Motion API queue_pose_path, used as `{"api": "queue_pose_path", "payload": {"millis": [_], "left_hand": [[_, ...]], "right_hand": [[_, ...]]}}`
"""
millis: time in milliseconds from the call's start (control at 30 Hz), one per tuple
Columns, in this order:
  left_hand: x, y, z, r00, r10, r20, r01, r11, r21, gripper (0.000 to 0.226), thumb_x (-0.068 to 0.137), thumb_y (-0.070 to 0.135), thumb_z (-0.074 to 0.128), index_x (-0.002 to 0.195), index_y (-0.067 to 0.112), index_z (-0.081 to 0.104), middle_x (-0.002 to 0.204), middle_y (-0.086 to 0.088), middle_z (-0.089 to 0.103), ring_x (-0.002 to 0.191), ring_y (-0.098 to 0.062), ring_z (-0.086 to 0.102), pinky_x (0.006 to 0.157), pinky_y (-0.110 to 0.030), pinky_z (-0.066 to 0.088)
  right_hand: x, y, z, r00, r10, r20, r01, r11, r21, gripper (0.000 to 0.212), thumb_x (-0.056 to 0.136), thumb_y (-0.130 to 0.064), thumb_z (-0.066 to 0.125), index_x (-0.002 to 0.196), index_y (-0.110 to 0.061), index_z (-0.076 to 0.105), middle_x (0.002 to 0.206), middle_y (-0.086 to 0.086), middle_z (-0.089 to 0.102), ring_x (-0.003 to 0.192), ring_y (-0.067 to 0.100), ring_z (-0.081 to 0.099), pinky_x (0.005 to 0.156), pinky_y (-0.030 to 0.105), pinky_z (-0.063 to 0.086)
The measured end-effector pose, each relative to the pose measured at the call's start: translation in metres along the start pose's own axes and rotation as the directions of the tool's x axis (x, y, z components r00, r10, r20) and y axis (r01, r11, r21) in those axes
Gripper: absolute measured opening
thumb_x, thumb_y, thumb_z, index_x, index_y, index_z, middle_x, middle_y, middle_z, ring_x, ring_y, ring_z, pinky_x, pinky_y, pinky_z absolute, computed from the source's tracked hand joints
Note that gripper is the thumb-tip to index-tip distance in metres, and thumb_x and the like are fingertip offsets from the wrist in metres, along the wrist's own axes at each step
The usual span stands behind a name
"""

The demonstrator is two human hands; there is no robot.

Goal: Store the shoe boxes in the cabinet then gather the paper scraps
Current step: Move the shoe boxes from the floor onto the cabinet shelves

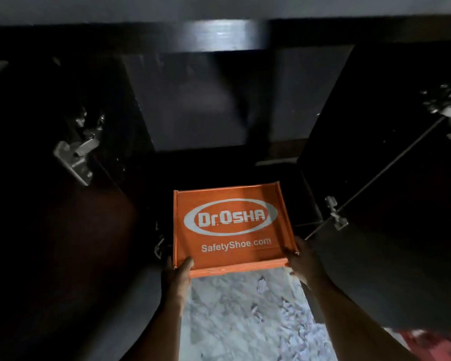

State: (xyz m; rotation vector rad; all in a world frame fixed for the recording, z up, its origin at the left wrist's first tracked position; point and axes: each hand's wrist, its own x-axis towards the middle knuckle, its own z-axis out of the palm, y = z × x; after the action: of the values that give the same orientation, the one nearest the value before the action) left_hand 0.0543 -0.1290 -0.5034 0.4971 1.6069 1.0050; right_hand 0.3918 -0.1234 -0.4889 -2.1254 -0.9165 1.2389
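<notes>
We see one orange shoe box [232, 227], lid up, white "Dr.OSHA" oval and "SafetyShoe.com" printed on it, held just below frame centre, in front of the open dark cabinet [219, 105]. Left hand [176, 274] at the box's 7 o'clock corner, thumb lying on the lid, rest of the fingers hidden under or behind the box, so closed on that corner. Right hand [301, 261] at the 4 o'clock corner, curled round the right edge and near rim; fingertips mostly hidden. Both hands carry the box; its near edge hangs over the pale marbled floor [245, 321].

Cabinet doors swung open at 9 o'clock [50, 217] and 3 o'clock [388, 204], metal hinges [76, 155] showing on each. Cabinet interior dark, contents unreadable. Crumpled paper scraps [262, 284] lie on the floor at 6 o'clock, below the box. Red patch at 5 o'clock corner, can't tell what.
</notes>
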Motion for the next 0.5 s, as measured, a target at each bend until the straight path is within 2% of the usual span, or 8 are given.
{"api": "queue_pose_path", "payload": {"millis": [33,133,200,300,333,400,467,500], "left_hand": [[0.027,-0.012,0.006,0.999,0.011,-0.035,-0.012,0.999,-0.041,0.057,0.067,0.039,0.076,0.122,0.043,0.064,0.119,0.002,0.072,0.111,-0.022,0.068,0.099,-0.052,0.053],[0.044,0.011,0.038,0.988,-0.021,-0.152,-0.014,0.974,-0.227,0.057,0.071,0.032,0.073,0.127,0.036,0.062,0.128,0.001,0.067,0.116,-0.021,0.063,0.097,-0.047,0.054],[0.037,0.042,0.061,0.977,-0.115,-0.178,0.026,0.899,-0.438,0.041,0.083,0.019,0.07,0.124,0.023,0.063,0.128,-0.002,0.063,0.113,-0.018,0.06,0.085,-0.036,0.054],[0.046,0.065,0.078,0.971,-0.178,-0.162,0.057,0.823,-0.566,0.043,0.091,0.02,0.066,0.133,0.018,0.059,0.137,-0.008,0.059,0.124,-0.021,0.057,0.081,-0.028,0.053],[0.049,0.072,0.081,0.973,-0.174,-0.15,0.06,0.822,-0.567,0.045,0.092,0.022,0.065,0.137,0.019,0.057,0.14,-0.009,0.057,0.129,-0.022,0.055,0.082,-0.028,0.053],[0.05,0.086,0.084,0.981,-0.148,-0.125,0.053,0.826,-0.56,0.048,0.093,0.026,0.063,0.14,0.021,0.054,0.141,-0.007,0.058,0.131,-0.021,0.054,0.095,-0.032,0.052],[0.05,0.097,0.083,0.988,-0.116,-0.1,0.048,0.855,-0.516,0.048,0.094,0.03,0.063,0.141,0.023,0.053,0.136,-0.005,0.061,0.128,-0.019,0.056,0.108,-0.036,0.046],[0.05,0.1,0.082,0.991,-0.107,-0.077,0.057,0.874,-0.483,0.048,0.094,0.03,0.063,0.14,0.023,0.054,0.135,-0.004,0.062,0.128,-0.018,0.055,0.11,-0.038,0.044]], "right_hand": [[0.014,-0.013,0.004,1.0,0.001,0.027,-0.002,0.999,0.051,0.047,0.09,-0.017,0.069,0.113,-0.056,0.055,0.1,0.0,0.07,0.071,0.03,0.073,0.071,0.055,0.062],[0.042,-0.045,0.021,0.994,-0.064,0.088,0.053,0.991,0.126,0.035,0.101,0.008,0.051,0.115,-0.025,0.054,0.091,0.015,0.047,0.055,0.02,0.057,0.056,0.029,0.047],[0.059,-0.062,0.035,0.995,-0.069,0.073,0.059,0.991,0.123,0.032,0.102,0.009,0.047,0.115,-0.019,0.056,0.089,0.02,0.046,0.077,0.033,0.059,0.074,0.04,0.045],[0.071,-0.086,0.048,0.975,-0.002,0.223,-0.049,0.974,0.223,0.032,0.106,-0.002,0.048,0.134,-0.015,0.047,0.115,0.033,0.05,0.12,0.062,0.049,0.112,0.065,0.027],[0.072,-0.094,0.053,0.968,0.032,0.248,-0.097,0.962,0.254,0.03,0.107,-0.006,0.047,0.134,-0.019,0.045,0.115,0.026,0.051,0.117,0.058,0.052,0.112,0.065,0.029],[0.077,-0.106,0.058,0.973,0.008,0.232,-0.078,0.953,0.293,0.045,0.104,-0.002,0.051,0.142,-0.023,0.042,0.12,0.013,0.052,0.104,0.036,0.059,0.093,0.054,0.046],[0.077,-0.113,0.064,0.981,-0.037,0.192,-0.009,0.972,0.234,0.054,0.102,-0.003,0.056,0.149,-0.022,0.04,0.129,0.009,0.054,0.114,0.03,0.058,0.078,0.045,0.053],[0.075,-0.115,0.068,0.983,-0.051,0.177,0.02,0.984,0.175,0.055,0.101,-0.005,0.059,0.15,-0.021,0.04,0.13,0.006,0.053,0.12,0.031,0.057,0.081,0.048,0.055]]}}
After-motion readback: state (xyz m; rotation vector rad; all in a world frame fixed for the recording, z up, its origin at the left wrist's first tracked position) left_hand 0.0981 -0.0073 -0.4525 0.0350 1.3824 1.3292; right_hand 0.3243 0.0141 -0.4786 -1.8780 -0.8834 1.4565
